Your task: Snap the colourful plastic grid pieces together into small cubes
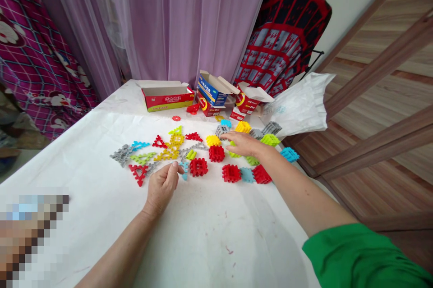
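Note:
My left hand [164,185] rests on the table with its fingers curled and the thumb pressed against them. What it holds, if anything, is hidden. A light blue plastic piece [184,170] lies right beside its fingertips. My right hand [241,144] reaches over the blocks, fingers stretched out, the fingertips at a grey lattice block [222,131]; I cannot tell whether they grip it. Around it are a yellow block [213,140], a red block [216,153] and a green block [269,139]. Flat triangular pieces, such as a red triangle [138,173], lie to the left.
Behind the blocks stand a red open box [169,98], a blue box [212,91] on a red one, and more red boxes [248,101]. A white plastic bag [297,105] lies at the back right. The white-covered table [209,234] meets a purple curtain [169,22].

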`<state>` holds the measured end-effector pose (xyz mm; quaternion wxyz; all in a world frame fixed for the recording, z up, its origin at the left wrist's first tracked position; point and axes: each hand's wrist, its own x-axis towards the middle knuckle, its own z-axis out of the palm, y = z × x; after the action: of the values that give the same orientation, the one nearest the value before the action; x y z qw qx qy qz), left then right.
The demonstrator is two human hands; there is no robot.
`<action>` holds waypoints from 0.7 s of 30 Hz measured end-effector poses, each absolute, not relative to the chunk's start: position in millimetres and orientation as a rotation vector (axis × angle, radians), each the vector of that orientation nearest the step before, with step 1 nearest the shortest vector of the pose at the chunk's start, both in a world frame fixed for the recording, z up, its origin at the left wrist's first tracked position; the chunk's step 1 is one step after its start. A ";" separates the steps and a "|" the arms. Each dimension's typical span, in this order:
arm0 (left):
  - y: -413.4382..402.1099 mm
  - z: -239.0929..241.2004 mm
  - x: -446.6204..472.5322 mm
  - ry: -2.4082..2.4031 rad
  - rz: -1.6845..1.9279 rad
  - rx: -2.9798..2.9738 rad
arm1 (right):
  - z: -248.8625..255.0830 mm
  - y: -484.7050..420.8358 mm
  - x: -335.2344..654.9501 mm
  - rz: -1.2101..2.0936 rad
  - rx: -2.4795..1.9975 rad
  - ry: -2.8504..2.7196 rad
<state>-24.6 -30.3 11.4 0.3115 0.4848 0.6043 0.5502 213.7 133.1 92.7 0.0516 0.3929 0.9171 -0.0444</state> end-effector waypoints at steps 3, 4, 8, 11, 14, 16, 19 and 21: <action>-29.3 8.8 -25.6 1.603 1.447 1.291 | 94.7 129.8 222.4 -0.071 1.239 2.745; -29.1 8.2 -26.1 1.605 1.446 1.288 | 93.6 126.1 223.3 -0.060 1.243 2.740; -29.8 8.2 -27.3 1.607 1.444 1.274 | 85.1 105.5 221.0 -0.039 1.197 2.790; -31.0 9.2 -26.6 1.613 1.445 1.263 | 81.4 94.1 217.5 -0.075 1.192 2.797; -32.0 8.7 -26.3 1.622 1.438 1.259 | 83.9 90.5 215.0 -0.103 1.223 2.780; -32.6 7.9 -27.9 1.639 1.427 1.279 | 87.0 91.2 214.3 -0.112 1.294 2.778; -32.0 10.4 -32.0 1.738 1.431 1.435 | 88.1 94.0 215.0 -0.197 1.525 2.741; -28.2 17.5 -33.4 1.804 1.445 1.621 | 84.0 95.8 216.2 -0.342 1.712 2.691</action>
<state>-33.4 -28.2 17.5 0.1584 0.5670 0.6309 0.5054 216.2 95.8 84.0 -0.0332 0.5334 0.8385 -0.1066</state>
